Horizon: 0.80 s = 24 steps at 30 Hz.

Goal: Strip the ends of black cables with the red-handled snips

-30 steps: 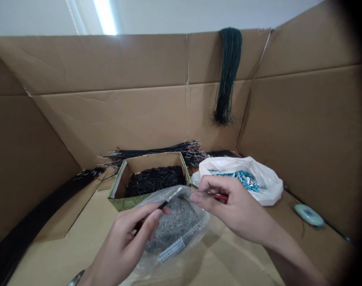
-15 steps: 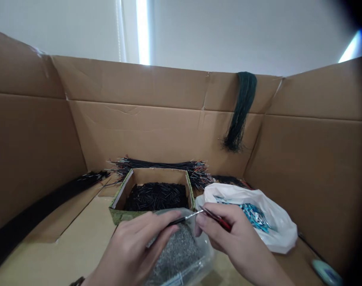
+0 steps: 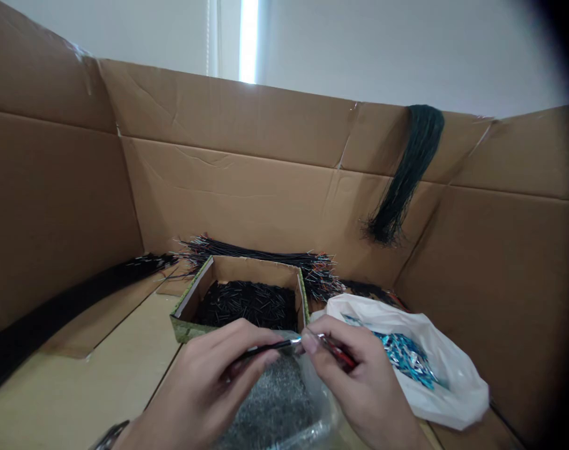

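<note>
My left hand (image 3: 202, 375) pinches a thin black cable (image 3: 271, 345) between thumb and fingers. The cable points right, and a small pale-blue and silvery bit (image 3: 296, 341) shows at its end. My right hand (image 3: 359, 369) is closed around a slim red tool (image 3: 339, 355), whose exact kind I cannot make out. Its thumb and forefinger meet at the cable's end, hiding what lies between them. Below both hands lies a clear plastic bag (image 3: 279, 400) full of fine grey metallic pieces. Right of it, a white plastic bag (image 3: 457, 369) holds blue and silvery small pieces (image 3: 408, 359).
Behind my hands stands an open green-edged box (image 3: 190, 328) of short black tubes (image 3: 247, 303). A bundle of black cables (image 3: 260, 251) lies behind it, another (image 3: 78, 306) at left. Dark green threads (image 3: 413, 169) hang over the cardboard wall (image 3: 247, 169).
The view has tilted and shifted. The cable's end, bare and silvery before, now shows pale blue and sits close against my right fingertips. The red tool's dark tip is less visible.
</note>
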Each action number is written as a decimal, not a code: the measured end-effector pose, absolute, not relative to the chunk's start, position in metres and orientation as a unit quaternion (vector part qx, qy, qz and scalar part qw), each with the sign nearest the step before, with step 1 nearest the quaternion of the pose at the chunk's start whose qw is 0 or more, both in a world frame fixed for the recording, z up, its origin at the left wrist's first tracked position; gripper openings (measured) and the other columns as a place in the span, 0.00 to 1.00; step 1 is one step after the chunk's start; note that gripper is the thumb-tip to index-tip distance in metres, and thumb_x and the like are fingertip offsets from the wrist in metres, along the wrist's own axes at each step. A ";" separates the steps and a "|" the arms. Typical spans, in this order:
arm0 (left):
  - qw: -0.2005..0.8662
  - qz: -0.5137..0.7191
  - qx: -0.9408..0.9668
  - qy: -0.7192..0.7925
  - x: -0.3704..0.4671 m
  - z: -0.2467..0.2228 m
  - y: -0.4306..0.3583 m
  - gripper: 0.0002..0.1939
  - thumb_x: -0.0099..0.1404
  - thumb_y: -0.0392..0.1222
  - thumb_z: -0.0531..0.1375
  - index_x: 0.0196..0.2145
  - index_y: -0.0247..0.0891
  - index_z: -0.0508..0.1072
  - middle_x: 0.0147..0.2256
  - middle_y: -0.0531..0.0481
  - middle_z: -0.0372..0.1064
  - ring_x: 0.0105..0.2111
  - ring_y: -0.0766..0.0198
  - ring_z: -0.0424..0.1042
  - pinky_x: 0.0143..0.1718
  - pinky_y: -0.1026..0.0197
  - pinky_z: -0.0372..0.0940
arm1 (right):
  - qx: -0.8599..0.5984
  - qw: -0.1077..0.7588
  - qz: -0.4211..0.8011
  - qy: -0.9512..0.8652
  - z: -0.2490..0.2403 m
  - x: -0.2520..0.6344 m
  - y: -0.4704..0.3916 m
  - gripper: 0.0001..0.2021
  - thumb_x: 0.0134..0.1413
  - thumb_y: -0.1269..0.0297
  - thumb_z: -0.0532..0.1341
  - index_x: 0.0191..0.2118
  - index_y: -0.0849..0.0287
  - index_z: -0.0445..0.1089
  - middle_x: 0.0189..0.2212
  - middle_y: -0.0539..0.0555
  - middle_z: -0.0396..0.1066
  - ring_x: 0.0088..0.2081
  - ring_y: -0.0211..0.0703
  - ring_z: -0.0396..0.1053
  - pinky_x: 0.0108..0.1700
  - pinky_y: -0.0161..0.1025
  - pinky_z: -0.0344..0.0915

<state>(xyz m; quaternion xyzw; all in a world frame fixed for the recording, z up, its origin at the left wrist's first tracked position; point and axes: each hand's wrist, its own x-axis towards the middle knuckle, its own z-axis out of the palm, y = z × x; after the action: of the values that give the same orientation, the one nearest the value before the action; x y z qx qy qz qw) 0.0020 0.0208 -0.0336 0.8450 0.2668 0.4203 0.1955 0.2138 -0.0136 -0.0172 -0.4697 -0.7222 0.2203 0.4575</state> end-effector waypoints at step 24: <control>0.122 0.357 0.887 0.268 -0.014 -0.023 0.010 0.08 0.70 0.36 0.60 0.44 0.47 0.76 0.34 0.53 0.77 0.31 0.65 0.77 0.32 0.68 0.73 | -0.431 0.355 -0.103 -0.823 -0.002 0.240 -0.050 0.09 0.66 0.60 0.59 0.48 0.50 0.73 0.36 0.53 0.81 0.31 0.47 0.79 0.23 0.38 0.69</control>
<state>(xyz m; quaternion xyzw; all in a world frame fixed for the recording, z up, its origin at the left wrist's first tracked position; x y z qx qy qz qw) -0.0138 0.0105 -0.0231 0.8868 0.2677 0.3566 0.1217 0.2403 -0.0498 -0.0017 -0.4314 -0.8228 -0.1029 0.3553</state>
